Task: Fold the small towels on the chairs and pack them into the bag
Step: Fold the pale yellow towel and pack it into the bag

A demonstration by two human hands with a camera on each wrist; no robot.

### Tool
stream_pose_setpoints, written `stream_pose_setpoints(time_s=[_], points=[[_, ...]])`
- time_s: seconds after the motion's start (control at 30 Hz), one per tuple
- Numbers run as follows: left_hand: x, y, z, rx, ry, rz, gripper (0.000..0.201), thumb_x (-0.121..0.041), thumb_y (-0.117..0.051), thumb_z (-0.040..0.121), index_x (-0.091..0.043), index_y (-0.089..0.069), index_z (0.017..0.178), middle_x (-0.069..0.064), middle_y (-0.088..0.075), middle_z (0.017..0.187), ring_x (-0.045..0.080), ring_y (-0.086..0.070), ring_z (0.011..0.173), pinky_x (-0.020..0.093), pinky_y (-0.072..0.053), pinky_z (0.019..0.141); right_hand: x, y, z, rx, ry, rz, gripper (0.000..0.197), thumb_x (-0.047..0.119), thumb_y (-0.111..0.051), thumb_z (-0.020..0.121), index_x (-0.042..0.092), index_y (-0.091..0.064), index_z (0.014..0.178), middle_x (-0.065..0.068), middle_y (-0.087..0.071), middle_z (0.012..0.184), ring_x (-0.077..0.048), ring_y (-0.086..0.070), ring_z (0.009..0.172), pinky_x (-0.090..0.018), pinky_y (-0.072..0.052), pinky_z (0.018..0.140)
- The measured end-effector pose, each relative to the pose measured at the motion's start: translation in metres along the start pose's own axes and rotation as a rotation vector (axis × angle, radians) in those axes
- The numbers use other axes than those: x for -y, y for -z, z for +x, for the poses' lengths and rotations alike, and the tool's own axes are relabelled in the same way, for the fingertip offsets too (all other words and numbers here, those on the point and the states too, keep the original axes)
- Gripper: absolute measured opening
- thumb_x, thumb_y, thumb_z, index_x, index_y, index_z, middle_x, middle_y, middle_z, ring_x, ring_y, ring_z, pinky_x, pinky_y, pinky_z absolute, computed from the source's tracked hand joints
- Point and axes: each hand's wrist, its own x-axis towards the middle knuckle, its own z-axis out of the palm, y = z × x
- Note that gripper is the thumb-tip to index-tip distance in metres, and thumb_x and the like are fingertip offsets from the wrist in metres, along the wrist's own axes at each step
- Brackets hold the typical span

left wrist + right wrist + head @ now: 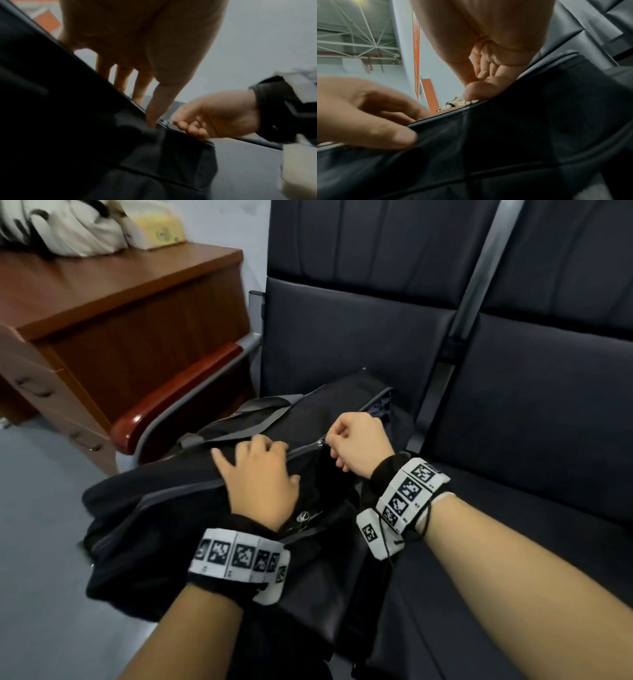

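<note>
A black bag (171,525) lies across the left dark chair seat (342,344), its front end hanging over the seat edge. My right hand (356,440) pinches the small metal zipper pull (321,442) on the bag's top; in the left wrist view the right hand (211,115) pinches the pull (165,122). My left hand (260,474) presses the bag's top fabric just left of the pull, fingers spread, thumb (385,135) over the zipper edge. Behind the pull the bag's far end (380,405) gapes. No towel shows in any view.
A wooden armrest (171,402) borders the chair on the left. Beyond it stands a brown wooden desk (113,302) with a white bag (65,227) and a yellow box (161,229) on top. A second dark seat (548,405) lies to the right.
</note>
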Motion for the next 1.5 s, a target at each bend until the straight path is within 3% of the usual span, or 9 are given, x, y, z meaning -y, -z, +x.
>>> stream_pose_setpoints(time_s=[0.1, 0.2, 0.4, 0.47, 0.57, 0.77, 0.97, 1.3, 1.5], points=[[-0.033, -0.020, 0.022, 0.048, -0.031, 0.008, 0.045, -0.047, -0.066, 0.086, -0.035, -0.054, 0.128, -0.004, -0.053, 0.126, 0.024, -0.046, 0.124, 0.057, -0.027, 0.112, -0.003, 0.006, 0.007, 0.085, 0.044, -0.004, 0.014, 0.009, -0.059, 0.087, 0.011, -0.064, 0.074, -0.010, -0.068, 0.060, -0.016, -0.061, 0.042, -0.026, -0.051, 0.040], [-0.040, -0.030, 0.043, 0.026, -0.038, -0.016, 0.021, -0.046, -0.063, 0.090, -0.034, -0.063, 0.107, -0.005, -0.059, 0.110, 0.022, -0.056, 0.110, 0.047, -0.037, 0.098, -0.016, 0.016, 0.021, 0.139, 0.039, -0.004, 0.015, 0.008, -0.058, 0.087, 0.011, -0.063, 0.073, -0.011, -0.069, 0.060, -0.015, -0.059, 0.041, -0.024, -0.049, 0.040], [-0.027, -0.028, 0.057, -0.108, 0.046, -0.151, 0.013, -0.028, -0.071, 0.086, -0.021, -0.062, 0.079, -0.001, -0.061, 0.083, 0.030, -0.063, 0.086, 0.042, -0.038, 0.075, -0.056, 0.066, 0.072, -0.002, 0.018, -0.092, 0.016, 0.012, -0.063, 0.081, 0.018, -0.065, 0.066, 0.002, -0.066, 0.056, -0.011, -0.061, 0.051, -0.021, -0.047, 0.054], [-0.031, -0.024, 0.063, -0.106, 0.110, -0.125, 0.011, -0.024, -0.070, 0.085, -0.019, -0.062, 0.079, 0.001, -0.061, 0.082, 0.033, -0.062, 0.085, 0.044, -0.039, 0.076, -0.073, 0.086, 0.088, -0.103, -0.025, -0.101, 0.015, 0.014, -0.064, 0.080, 0.018, -0.065, 0.066, 0.002, -0.068, 0.060, -0.015, -0.064, 0.060, -0.025, -0.051, 0.063], [-0.053, -0.023, 0.074, -0.104, 0.093, -0.050, 0.007, -0.023, -0.068, 0.080, -0.022, -0.069, 0.087, 0.001, -0.065, 0.088, 0.033, -0.061, 0.091, 0.045, -0.039, 0.081, -0.094, 0.098, 0.094, -0.165, -0.067, 0.003, 0.018, 0.010, -0.062, 0.084, 0.016, -0.063, 0.067, -0.002, -0.067, 0.056, -0.008, -0.059, 0.044, -0.020, -0.048, 0.050], [-0.139, -0.051, 0.097, 0.026, -0.131, -0.044, 0.038, -0.054, -0.063, 0.087, -0.031, -0.061, 0.118, -0.004, -0.062, 0.111, 0.024, -0.057, 0.108, 0.044, -0.042, 0.087, -0.102, 0.097, 0.095, -0.146, 0.025, 0.089, 0.022, 0.010, -0.062, 0.085, 0.019, -0.060, 0.066, -0.005, -0.067, 0.056, -0.007, -0.057, 0.039, -0.015, -0.047, 0.047], [-0.133, -0.060, 0.103, -0.092, -0.112, -0.240, 0.011, -0.031, -0.069, 0.089, -0.021, -0.065, 0.085, -0.003, -0.061, 0.087, 0.027, -0.061, 0.088, 0.043, -0.043, 0.076, -0.121, 0.107, 0.100, -0.160, -0.027, 0.069, 0.020, 0.013, -0.063, 0.084, 0.022, -0.063, 0.066, 0.005, -0.066, 0.061, -0.012, -0.065, 0.068, -0.025, -0.053, 0.069], [-0.119, -0.045, 0.081, -0.231, -0.200, -0.352, 0.018, -0.022, -0.074, 0.083, -0.020, -0.058, 0.075, -0.009, -0.055, 0.075, 0.021, -0.054, 0.074, 0.044, -0.044, 0.065, -0.153, 0.098, 0.109, -0.158, -0.159, 0.107, 0.015, 0.016, -0.067, 0.087, 0.019, -0.068, 0.072, 0.004, -0.068, 0.068, -0.011, -0.066, 0.074, -0.021, -0.047, 0.067], [-0.124, -0.033, 0.083, -0.072, -0.139, -0.353, 0.023, -0.027, -0.075, 0.081, -0.026, -0.056, 0.068, -0.010, -0.055, 0.069, 0.014, -0.054, 0.069, 0.039, -0.046, 0.065, -0.165, 0.096, 0.112, -0.143, -0.166, 0.138, 0.015, 0.018, -0.068, 0.086, 0.019, -0.067, 0.071, 0.003, -0.069, 0.066, -0.008, -0.065, 0.066, -0.013, -0.043, 0.058]])
